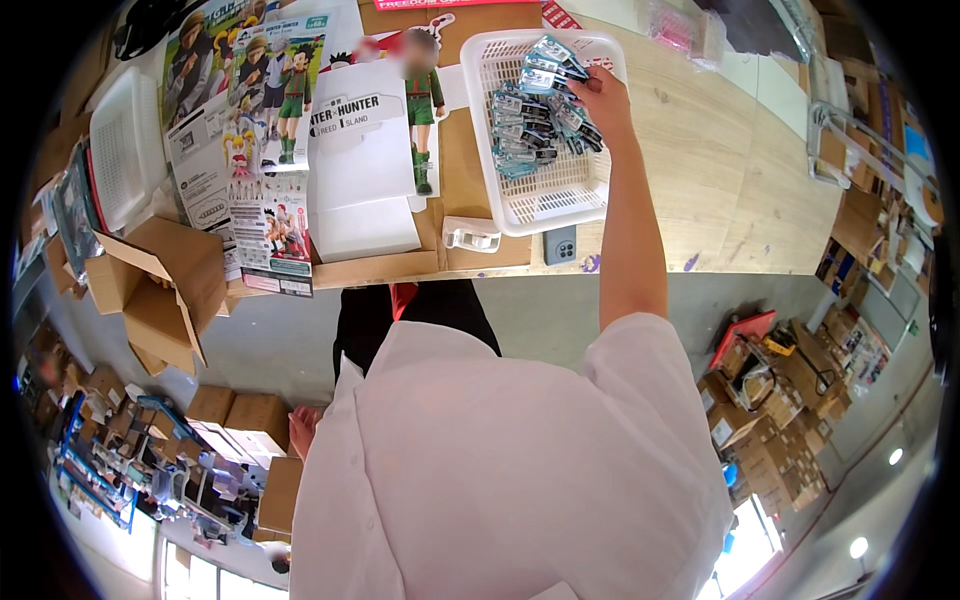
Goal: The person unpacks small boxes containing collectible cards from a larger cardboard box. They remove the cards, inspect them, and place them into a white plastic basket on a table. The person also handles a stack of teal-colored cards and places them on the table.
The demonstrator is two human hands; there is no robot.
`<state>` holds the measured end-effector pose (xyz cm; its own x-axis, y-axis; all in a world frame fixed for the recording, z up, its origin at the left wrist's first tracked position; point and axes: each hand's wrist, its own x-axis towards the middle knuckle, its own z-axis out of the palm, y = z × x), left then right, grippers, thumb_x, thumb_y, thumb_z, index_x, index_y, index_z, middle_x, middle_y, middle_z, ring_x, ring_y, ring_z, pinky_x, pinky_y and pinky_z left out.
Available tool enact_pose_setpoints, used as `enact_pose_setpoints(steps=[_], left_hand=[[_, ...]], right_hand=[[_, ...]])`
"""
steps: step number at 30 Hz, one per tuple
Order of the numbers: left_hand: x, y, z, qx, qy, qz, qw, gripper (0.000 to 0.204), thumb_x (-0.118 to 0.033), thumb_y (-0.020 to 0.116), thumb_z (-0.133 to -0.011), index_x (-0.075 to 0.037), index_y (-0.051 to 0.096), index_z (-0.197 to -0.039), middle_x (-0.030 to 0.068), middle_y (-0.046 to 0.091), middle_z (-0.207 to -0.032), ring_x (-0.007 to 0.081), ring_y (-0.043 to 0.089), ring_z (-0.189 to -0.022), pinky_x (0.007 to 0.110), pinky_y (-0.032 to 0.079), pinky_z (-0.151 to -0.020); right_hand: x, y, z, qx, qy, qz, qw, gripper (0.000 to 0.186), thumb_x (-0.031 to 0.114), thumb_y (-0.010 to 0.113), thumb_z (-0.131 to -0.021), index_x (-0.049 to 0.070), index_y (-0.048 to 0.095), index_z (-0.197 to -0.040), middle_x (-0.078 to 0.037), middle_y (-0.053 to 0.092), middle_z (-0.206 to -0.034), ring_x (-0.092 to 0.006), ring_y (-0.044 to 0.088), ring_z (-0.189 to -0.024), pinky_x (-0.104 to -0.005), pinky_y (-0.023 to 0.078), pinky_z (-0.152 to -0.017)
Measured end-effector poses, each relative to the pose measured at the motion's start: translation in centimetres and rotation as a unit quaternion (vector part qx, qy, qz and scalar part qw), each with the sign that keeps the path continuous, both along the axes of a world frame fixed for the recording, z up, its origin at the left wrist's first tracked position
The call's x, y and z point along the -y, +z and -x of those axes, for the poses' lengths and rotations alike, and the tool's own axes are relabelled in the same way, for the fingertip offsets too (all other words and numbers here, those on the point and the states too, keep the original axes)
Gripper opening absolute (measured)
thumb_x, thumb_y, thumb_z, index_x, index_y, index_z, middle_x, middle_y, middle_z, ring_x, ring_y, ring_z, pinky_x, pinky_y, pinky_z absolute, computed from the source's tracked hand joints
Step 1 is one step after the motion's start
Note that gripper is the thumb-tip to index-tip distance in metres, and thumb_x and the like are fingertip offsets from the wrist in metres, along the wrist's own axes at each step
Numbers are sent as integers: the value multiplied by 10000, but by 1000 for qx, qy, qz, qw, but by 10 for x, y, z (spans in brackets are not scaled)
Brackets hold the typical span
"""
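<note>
At the upper right side of a white plastic basket (607, 195), my right hand (603, 100) is closed on a few small blue-and-black packets (553, 60), fanned out over the basket's far end. More packets of the same kind (522, 130) lie in a loose pile inside, below the held ones. My left hand (303, 430) hangs low at my left side, away from the table, partly hidden by my white shirt. Its visible fingers look loosely apart, with nothing seen in them.
Left of the basket lie printed posters (275, 95) and a white card with a figure cutout (360, 150). A phone (560, 246) and a small white holder (471, 235) sit near the table's front edge. An open cardboard box (165, 290) and another white basket (125, 150) stand left.
</note>
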<state>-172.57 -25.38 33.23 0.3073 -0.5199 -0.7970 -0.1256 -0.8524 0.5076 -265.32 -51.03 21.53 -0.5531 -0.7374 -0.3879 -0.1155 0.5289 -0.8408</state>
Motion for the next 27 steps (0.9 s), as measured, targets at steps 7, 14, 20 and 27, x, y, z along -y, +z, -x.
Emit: enact_pose_setpoints(steps=[7, 14, 20, 27], left_hand=[[21, 1, 21, 42, -37, 7, 998, 501, -439, 540, -1127, 3, 624, -1347, 117, 664, -1301, 241, 665, -1170, 374, 566, -975], [187, 53, 224, -29, -147, 123, 981, 403, -219, 622, -1081, -11, 582, -1424, 117, 639, -1388, 241, 656, -1221, 372, 562, -974], [287, 101, 418, -354, -318, 156, 866, 988, -351, 806, -927, -123, 226, -1693, 172, 466, -1613, 329, 482, -1482, 493, 459, -1176], [285, 139, 497, -588, -195, 223, 752, 1332, -393, 956, -783, -226, 30, -1726, 192, 366, -1677, 356, 431, -1526, 524, 407, -1225]], right_hand=[[-23, 46, -9, 110, -93, 43, 989, 316, 112, 777, -968, -59, 671, -1211, -90, 756, -1006, -142, 728, -887, -297, 636, -765], [-55, 116, -72, 255, -144, 108, 950, 288, 63, 665, -1042, -80, 622, -1288, -110, 739, -1108, -161, 730, -922, -322, 637, -811], [-55, 214, -181, 368, -111, 123, 915, 281, 71, 704, -1023, -29, 659, -1281, -42, 758, -1040, -79, 711, -881, -240, 587, -728], [-65, 291, -266, 397, -44, 91, 912, 306, 135, 706, -1032, -24, 670, -1292, -37, 761, -1030, -74, 711, -851, -243, 590, -730]])
